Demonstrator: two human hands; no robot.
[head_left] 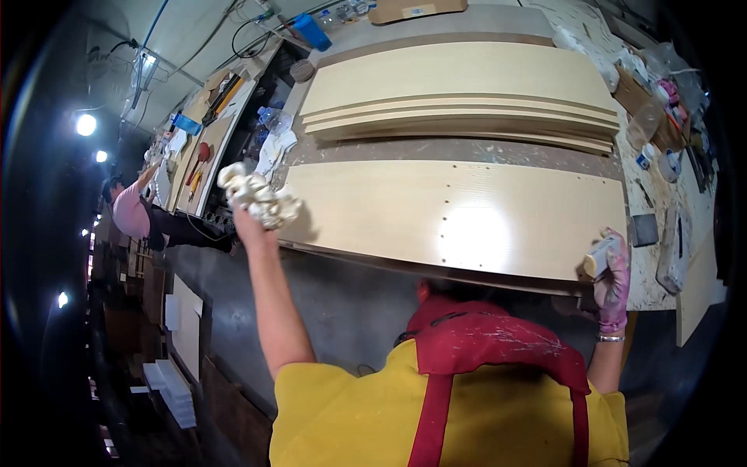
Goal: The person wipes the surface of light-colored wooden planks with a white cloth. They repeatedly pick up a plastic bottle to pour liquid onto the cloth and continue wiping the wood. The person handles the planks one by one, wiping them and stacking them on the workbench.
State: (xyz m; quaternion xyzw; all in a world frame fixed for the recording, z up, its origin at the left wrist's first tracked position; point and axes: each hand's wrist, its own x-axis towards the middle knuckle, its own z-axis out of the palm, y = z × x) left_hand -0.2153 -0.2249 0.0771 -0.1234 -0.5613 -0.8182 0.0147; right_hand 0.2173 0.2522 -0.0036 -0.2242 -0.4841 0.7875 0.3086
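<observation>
A pale wood-toned board [373, 210] with rows of small dark holes lies flat before me. At its left end, my left hand [247, 221] is closed on a bunched white rag [261, 198], which hides most of the fingers. My right hand [615, 276], in a pink-stained glove, grips a small pale block [599, 258] at the board's near right corner. The block looks like a sanding block, dark along one side. Whether it touches the board I cannot tell. Behind the board lies a stack of similar boards [459, 74].
On the right, a cluttered white bench [654, 272] bears a dark grey square pad [643, 230], plastic bags and cups. A blue container [313, 32] stands at the back left. Farther left, another person [131, 212] stands beside a tool-covered bench [222, 128].
</observation>
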